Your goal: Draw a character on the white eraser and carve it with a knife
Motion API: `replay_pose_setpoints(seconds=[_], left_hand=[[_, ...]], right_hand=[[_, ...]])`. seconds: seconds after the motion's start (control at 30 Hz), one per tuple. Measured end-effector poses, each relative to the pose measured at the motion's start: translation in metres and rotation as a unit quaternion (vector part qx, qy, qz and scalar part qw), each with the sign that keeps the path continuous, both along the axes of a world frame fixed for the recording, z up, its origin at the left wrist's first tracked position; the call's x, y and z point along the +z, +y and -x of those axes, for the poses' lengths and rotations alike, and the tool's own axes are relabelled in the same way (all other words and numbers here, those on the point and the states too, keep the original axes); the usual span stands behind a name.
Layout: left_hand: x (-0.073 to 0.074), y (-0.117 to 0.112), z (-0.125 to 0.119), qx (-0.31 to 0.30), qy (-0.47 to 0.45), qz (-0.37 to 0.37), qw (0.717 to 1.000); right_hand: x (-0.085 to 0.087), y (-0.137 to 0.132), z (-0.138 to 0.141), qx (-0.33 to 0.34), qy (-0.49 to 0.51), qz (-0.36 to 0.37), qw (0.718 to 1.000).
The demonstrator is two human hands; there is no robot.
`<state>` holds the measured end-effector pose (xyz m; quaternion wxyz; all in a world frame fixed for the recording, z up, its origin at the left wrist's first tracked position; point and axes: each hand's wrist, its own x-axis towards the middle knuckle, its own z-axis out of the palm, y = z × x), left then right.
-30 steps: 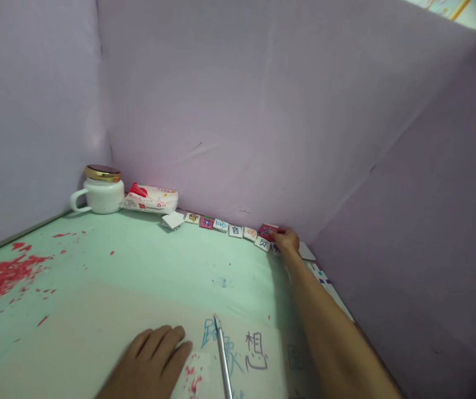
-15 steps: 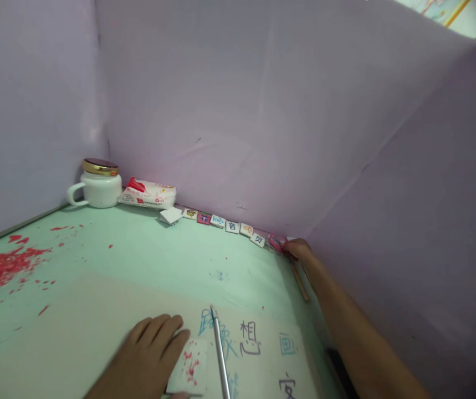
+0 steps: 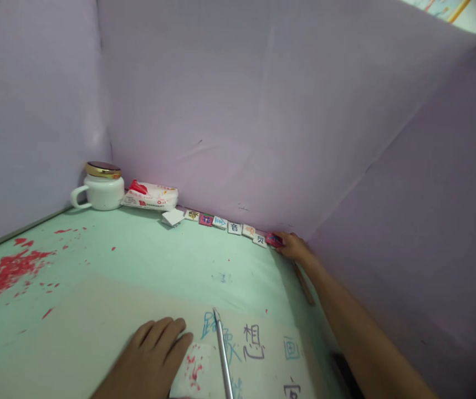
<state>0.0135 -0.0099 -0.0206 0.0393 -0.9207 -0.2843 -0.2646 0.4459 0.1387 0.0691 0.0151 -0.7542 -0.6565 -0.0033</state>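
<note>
My left hand (image 3: 146, 357) lies on the pale paper (image 3: 108, 343) with its fingers stretched out. Beside its fingers is a small white slab (image 3: 201, 360) with red specks. Right of that slab lies a slim silver pen-like tool (image 3: 224, 357), its pointed tip away from me. My right hand (image 3: 296, 247) reaches to the far right corner, fingers closed on a small dark pink-red object (image 3: 274, 239) whose kind I cannot make out. That object is at the right end of a row of small square tiles (image 3: 234, 228) with drawn characters.
A white mug (image 3: 105, 193) with a gold-rimmed lid and a white-and-red soft packet (image 3: 150, 197) stand by the back wall. Red shavings (image 3: 11, 274) are scattered on the left. A brown stick (image 3: 304, 285) lies below my right wrist. Purple walls (image 3: 204, 111) surround the table.
The pink-red object has shifted slightly left, towards the tiles, with my right hand around it. My left hand stays on the paper. The view has shifted a little.
</note>
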Motion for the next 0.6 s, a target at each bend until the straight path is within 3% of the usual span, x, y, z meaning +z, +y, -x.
replay_pose_setpoints(seconds=[0.23, 0.37, 0.5, 0.6], left_hand=[[0.013, -0.004, -0.002, 0.012, 0.008, 0.012, 1.000], [0.007, -0.001, -0.002, 0.000, 0.008, 0.003, 1.000], [0.000, 0.000, -0.002, 0.000, 0.001, 0.001, 1.000], [0.005, -0.001, -0.003, -0.006, 0.004, 0.033, 0.999]], right_hand=[[0.003, 0.008, 0.018, 0.018, -0.063, -0.023, 0.998], [0.006, 0.009, 0.036, 0.044, -0.085, -0.028, 0.995], [0.004, 0.011, 0.049, 0.015, -0.091, -0.044, 0.995], [0.007, 0.009, 0.057, -0.005, -0.074, -0.047, 0.996]])
